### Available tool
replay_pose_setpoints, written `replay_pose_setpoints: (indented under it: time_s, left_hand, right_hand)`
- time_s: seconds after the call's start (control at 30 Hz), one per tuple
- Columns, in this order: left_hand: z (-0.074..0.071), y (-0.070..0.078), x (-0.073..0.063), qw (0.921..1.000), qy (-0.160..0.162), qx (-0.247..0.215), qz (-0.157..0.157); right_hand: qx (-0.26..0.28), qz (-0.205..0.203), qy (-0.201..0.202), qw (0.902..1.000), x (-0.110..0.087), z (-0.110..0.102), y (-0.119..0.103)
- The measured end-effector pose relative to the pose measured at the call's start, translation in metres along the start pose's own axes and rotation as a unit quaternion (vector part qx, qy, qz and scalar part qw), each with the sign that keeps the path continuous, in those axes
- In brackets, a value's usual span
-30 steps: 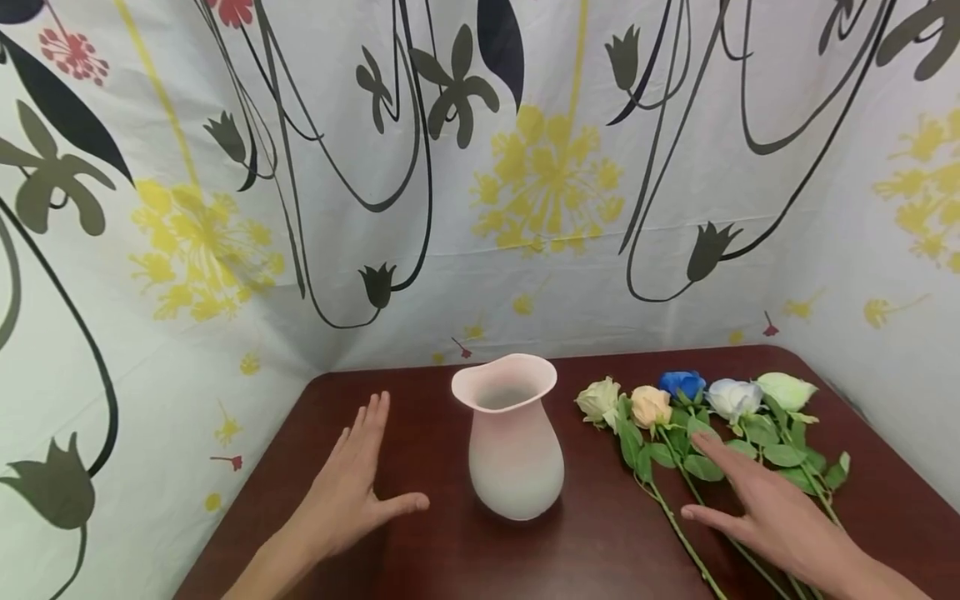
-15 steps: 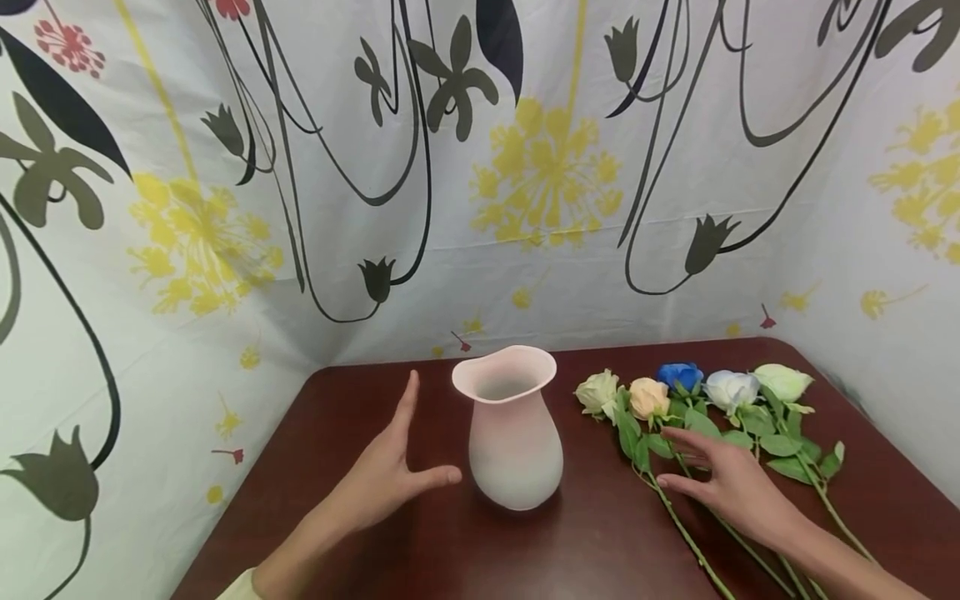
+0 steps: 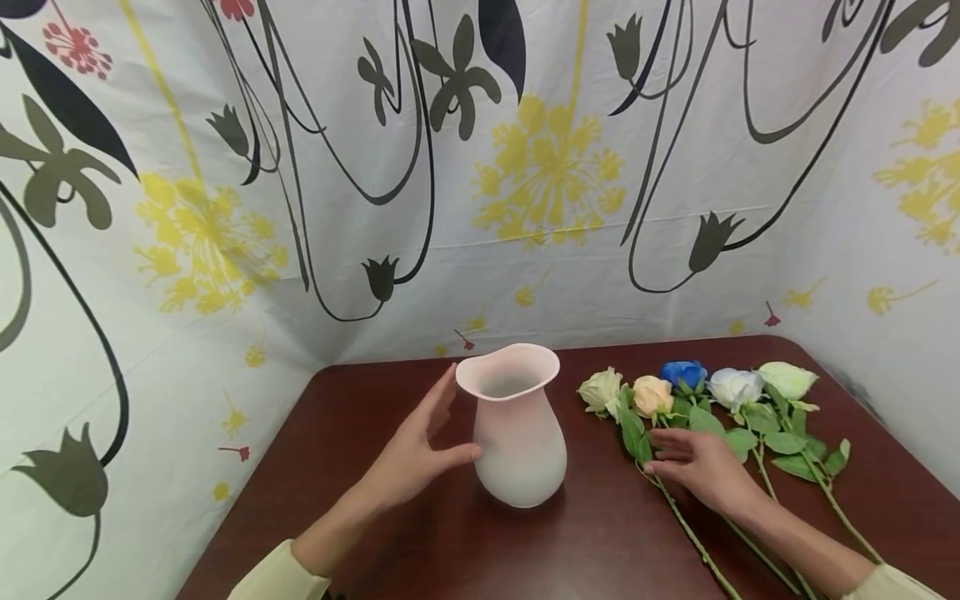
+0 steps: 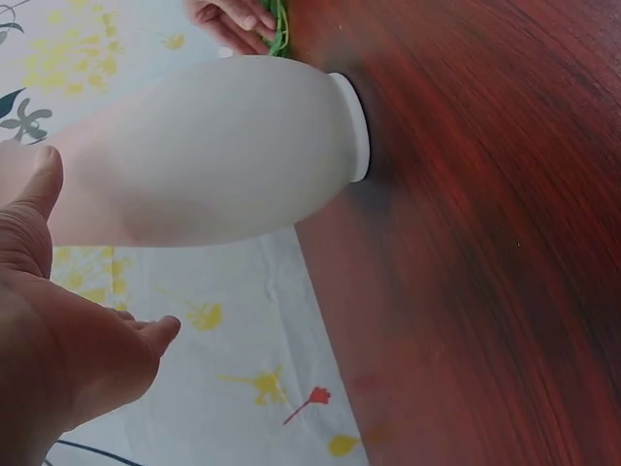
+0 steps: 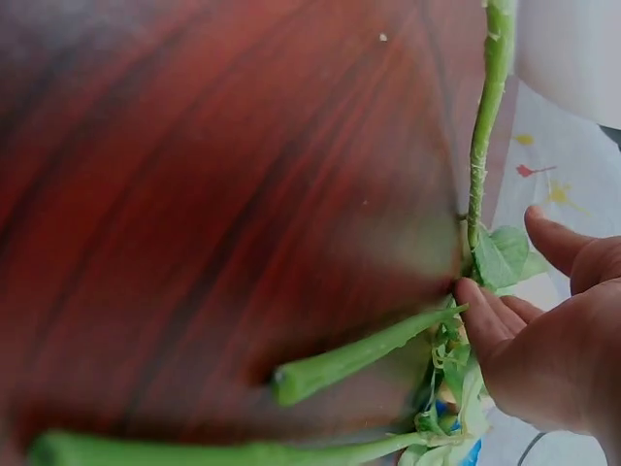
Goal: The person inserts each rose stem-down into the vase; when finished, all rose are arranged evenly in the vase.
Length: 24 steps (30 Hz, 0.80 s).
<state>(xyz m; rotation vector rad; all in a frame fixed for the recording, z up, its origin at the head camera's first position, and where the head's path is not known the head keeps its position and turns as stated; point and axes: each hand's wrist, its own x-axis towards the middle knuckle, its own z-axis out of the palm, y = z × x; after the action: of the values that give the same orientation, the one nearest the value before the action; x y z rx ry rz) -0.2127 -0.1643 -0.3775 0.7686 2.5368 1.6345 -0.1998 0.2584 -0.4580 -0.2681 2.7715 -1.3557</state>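
A pink-to-white vase [image 3: 519,454] with a wavy rim stands upright on the dark red table. My left hand [image 3: 408,462] is beside its left side, thumb tip right at the body and fingers extended near the rim. In the left wrist view the thumb [image 4: 44,180] overlaps the vase's neck. On the right, my right hand [image 3: 705,471] reaches over the flowers. Its fingertips are right at the leafy stem [image 5: 482,146] of the cream rose [image 3: 602,392], with thumb and fingers apart. Part of the peach rose's stem is hidden under this hand.
Beside the cream rose lie a peach rose [image 3: 652,395], a blue rose [image 3: 683,373], a pale blue rose [image 3: 736,388] and a greenish-white rose [image 3: 787,379]. Their stems point toward the front. Behind the table [image 3: 592,550] hangs a patterned cloth [image 3: 450,208].
My left hand has moved right and up to the vase's side. My right hand has moved left, from over the right-hand stems to the cream rose's stem. The vase stands where it was.
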Motion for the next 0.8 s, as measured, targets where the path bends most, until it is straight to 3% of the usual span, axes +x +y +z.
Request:
replay_pose_setpoints:
  time_s: [0.27, 0.8]
  left_hand:
    - [0.012, -0.007, 0.014, 0.9973, -0.012, -0.068, 0.027]
    - [0.026, -0.008, 0.026, 0.9961, -0.028, -0.075, 0.037]
  right_hand:
    - [-0.044, 0.019, 0.030, 0.9984, 0.015, 0.004, -0.001]
    - [-0.067, 0.024, 0.076, 0.9946, 0.029, 0.015, -0.003]
